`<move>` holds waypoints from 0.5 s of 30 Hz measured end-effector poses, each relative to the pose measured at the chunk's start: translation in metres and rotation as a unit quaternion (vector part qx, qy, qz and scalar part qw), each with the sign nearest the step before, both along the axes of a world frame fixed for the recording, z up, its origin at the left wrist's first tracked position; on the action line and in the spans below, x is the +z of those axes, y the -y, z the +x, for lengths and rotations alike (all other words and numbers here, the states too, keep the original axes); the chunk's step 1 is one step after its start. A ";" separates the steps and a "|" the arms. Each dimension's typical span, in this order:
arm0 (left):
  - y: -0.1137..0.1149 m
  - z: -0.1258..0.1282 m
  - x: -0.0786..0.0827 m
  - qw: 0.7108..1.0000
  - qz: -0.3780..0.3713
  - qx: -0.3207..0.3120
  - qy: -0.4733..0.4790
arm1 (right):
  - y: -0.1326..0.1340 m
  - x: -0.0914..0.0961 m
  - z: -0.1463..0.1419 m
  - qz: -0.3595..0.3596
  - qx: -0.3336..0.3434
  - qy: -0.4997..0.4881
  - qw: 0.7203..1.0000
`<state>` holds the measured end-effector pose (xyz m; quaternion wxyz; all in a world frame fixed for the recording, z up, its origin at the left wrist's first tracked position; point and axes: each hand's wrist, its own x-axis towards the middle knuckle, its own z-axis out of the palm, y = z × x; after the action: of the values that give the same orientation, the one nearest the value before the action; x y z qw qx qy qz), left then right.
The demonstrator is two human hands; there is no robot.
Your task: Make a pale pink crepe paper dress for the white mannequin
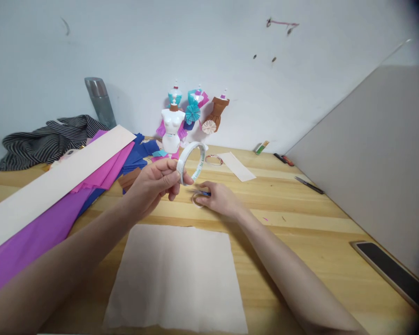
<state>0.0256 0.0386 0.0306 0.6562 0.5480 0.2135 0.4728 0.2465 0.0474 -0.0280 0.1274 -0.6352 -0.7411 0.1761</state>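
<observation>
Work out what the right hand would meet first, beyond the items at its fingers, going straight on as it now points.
Probably the left hand, holding a white ring; but that hand looks raised, so the right hand might pass beneath it. Depth is unclear.

My bare left forearm (87, 242) reaches in from the lower left, and my left hand (160, 181) is raised, its thumb and fingers bent in a pinch. My bare right forearm (286, 260) slants in from the lower right. My right hand (219, 197) sits lower, close to the surface (286, 209), back upward, fingers curled, pointing toward my left.
</observation>
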 end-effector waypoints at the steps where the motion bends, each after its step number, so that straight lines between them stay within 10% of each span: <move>1: 0.000 0.000 0.000 1.000 0.000 -0.005 0.003 | 0.000 -0.004 0.000 -0.006 0.013 0.004 1.000; 10: 0.004 0.000 0.004 1.000 0.005 -0.016 0.003 | 0.013 0.016 0.014 0.002 0.035 0.009 0.999; 15: 0.004 0.001 0.003 1.000 0.003 -0.018 -0.001 | 0.136 0.007 0.080 0.009 -0.063 -0.040 0.997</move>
<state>0.0263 0.0343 0.0338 0.6625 0.5541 0.2029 0.4615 0.3266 -0.0890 -0.0207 0.1731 -0.6720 -0.6954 0.1866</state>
